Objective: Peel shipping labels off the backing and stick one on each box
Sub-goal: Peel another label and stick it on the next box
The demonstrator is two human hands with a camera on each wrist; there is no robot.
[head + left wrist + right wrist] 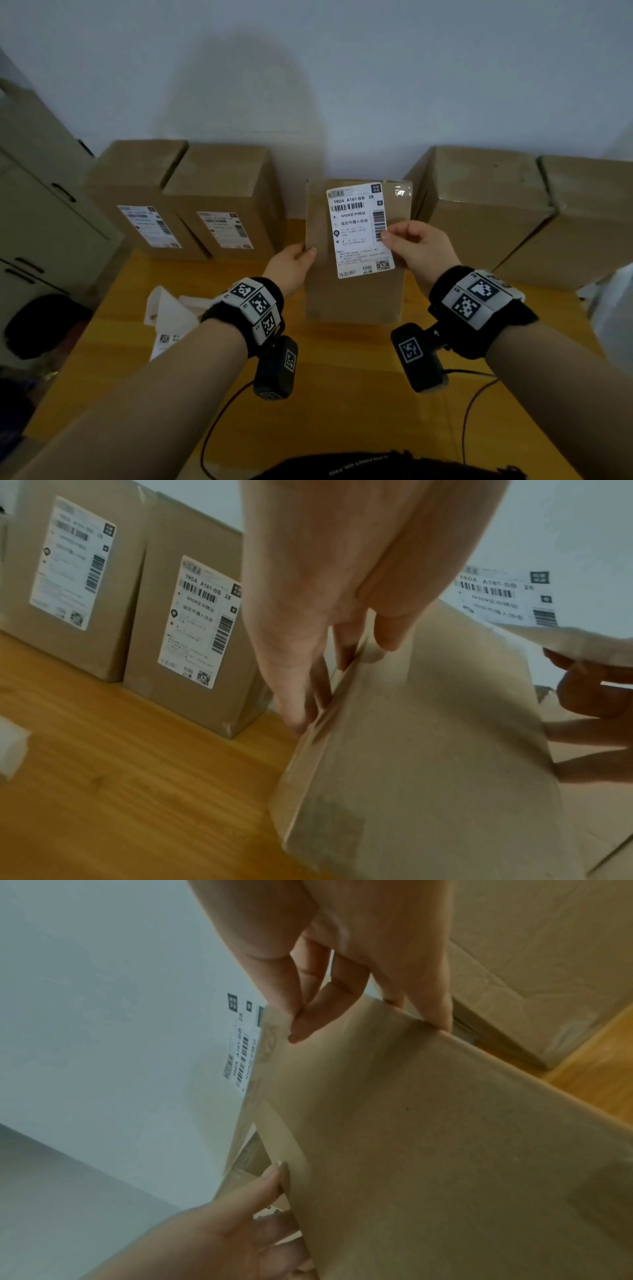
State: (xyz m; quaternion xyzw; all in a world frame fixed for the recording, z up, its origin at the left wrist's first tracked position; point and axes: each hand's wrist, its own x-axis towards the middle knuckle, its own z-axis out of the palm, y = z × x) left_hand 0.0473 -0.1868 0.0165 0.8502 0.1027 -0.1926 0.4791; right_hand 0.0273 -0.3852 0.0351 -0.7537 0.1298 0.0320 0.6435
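Observation:
A plain brown box [356, 298] stands upright at the table's middle. My left hand [303, 253] grips its left edge, thumb on the front and fingers behind, as the left wrist view shows [342, 653]. My right hand [394, 240] pinches the right edge of a white shipping label [359, 229] held in front of the box's upper face. In the left wrist view the label [507, 596] stands off the box [428, 750], with its lower part curling toward the thumb. The right wrist view shows only the label's top strip [241, 1047] past the box [445, 1150].
Two labelled boxes [147, 202] [226, 205] stand at the back left against the wall. Two bare boxes [479, 205] [589, 219] stand at the back right. Loose backing sheets [171, 308] lie on the wooden table [342, 394] at left. A cabinet [41, 205] flanks the left side.

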